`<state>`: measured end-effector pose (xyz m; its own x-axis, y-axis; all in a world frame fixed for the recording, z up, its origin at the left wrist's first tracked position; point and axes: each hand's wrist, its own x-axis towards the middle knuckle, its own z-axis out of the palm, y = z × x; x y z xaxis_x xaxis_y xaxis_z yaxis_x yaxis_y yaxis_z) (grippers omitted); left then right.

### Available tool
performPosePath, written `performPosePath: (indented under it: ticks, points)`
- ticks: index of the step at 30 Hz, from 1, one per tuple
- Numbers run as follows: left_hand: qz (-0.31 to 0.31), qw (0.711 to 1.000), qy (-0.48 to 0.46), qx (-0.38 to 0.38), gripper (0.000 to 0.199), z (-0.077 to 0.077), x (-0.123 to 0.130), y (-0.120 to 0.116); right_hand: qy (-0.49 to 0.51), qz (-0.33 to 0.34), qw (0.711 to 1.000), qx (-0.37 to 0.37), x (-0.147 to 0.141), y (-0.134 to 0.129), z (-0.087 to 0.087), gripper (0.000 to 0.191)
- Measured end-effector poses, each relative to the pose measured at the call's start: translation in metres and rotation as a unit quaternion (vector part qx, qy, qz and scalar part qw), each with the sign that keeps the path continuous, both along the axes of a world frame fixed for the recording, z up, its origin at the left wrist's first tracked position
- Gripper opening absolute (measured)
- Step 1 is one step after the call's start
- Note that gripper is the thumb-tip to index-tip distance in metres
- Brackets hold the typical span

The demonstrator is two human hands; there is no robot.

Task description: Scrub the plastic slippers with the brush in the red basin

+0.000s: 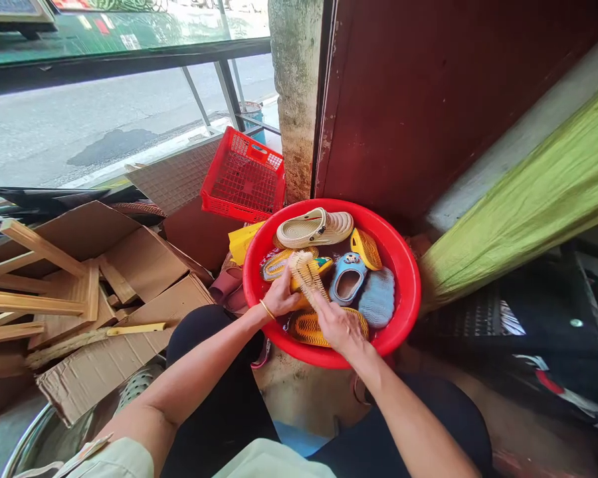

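Observation:
Both hands are over a red basin point(412, 292) of several clogs and slippers. My left hand point(282, 297), with a bangle at the wrist, is closed around a yellow shoe point(323, 264), mostly hidden by the hands and the brush. In my right hand point(341, 326) is a beige scrub brush point(306, 273), its bristled head lying across the shoe. Beyond them is a cream clog point(319, 229). To the right sit a blue clog point(347, 282) with a character on it, a blue sole point(377, 299) and a small yellow slipper point(366, 249). A yellow sole point(303, 328) lies under my right hand.
A red plastic crate point(244, 172) stands behind the basin, by a concrete post point(301, 93). Cardboard point(129, 262) and a wooden stool point(64, 279) lie to the left. A green cloth point(523, 179) hangs at the right. Dark red slippers point(228, 282) are beside the basin.

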<state>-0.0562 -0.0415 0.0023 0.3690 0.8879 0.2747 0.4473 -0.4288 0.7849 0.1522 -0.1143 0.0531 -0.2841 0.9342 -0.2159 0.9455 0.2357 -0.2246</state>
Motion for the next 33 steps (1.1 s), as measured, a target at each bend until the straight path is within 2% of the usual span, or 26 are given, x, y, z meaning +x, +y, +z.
performPosePath:
  ticks: [4, 6, 8, 10, 14, 16, 20, 22, 24, 27, 33]
  points:
    - [-0.021, 0.999, 0.034, 0.006, 0.11, 0.005, -0.002, -0.008, -0.02, -0.099, 0.994, -0.042, 0.031, 0.031, 0.007, 0.063]
    - [-0.013, 0.999, 0.035, 0.004, 0.11, 0.006, -0.002, -0.009, -0.004, -0.118, 0.992, -0.048, 0.037, 0.038, 0.007, 0.061]
    - [-0.002, 1.0, 0.026, -0.007, 0.109, 0.008, -0.002, -0.009, 0.02, -0.095, 0.995, -0.035, 0.032, 0.03, 0.005, 0.06]
    - [0.009, 1.0, 0.006, -0.024, 0.107, 0.01, 0.0, -0.007, 0.035, -0.05, 0.998, -0.015, 0.019, 0.011, 0.001, 0.06]
    - [0.04, 0.989, -0.116, -0.077, 0.105, 0.018, 0.006, -0.002, 0.039, 0.033, 0.999, 0.014, 0.004, -0.018, -0.003, 0.06]
    - [0.069, 0.963, -0.217, -0.143, 0.109, 0.021, 0.009, -0.002, 0.025, 0.026, 0.999, 0.014, 0.007, -0.012, -0.004, 0.06]
    - [0.113, 0.856, -0.381, -0.332, 0.109, 0.025, 0.014, -0.003, 0.008, -0.08, 0.996, -0.044, 0.02, 0.023, -0.005, 0.06]
    - [0.132, 0.816, -0.418, -0.376, 0.099, 0.025, 0.012, -0.003, 0.02, -0.106, 0.993, -0.054, 0.019, 0.033, -0.004, 0.059]
    - [0.148, 0.796, -0.442, -0.387, 0.084, 0.026, 0.009, -0.001, 0.037, -0.083, 0.995, -0.045, 0.01, 0.03, -0.001, 0.059]
    - [0.132, 0.782, -0.461, -0.399, 0.068, 0.03, 0.005, 0.001, 0.05, -0.005, 0.998, -0.03, -0.009, 0.013, 0.004, 0.059]
    - [0.061, 0.766, -0.487, -0.416, 0.065, 0.041, 0.007, 0.001, 0.042, 0.043, 0.998, -0.001, -0.018, -0.005, 0.01, 0.061]
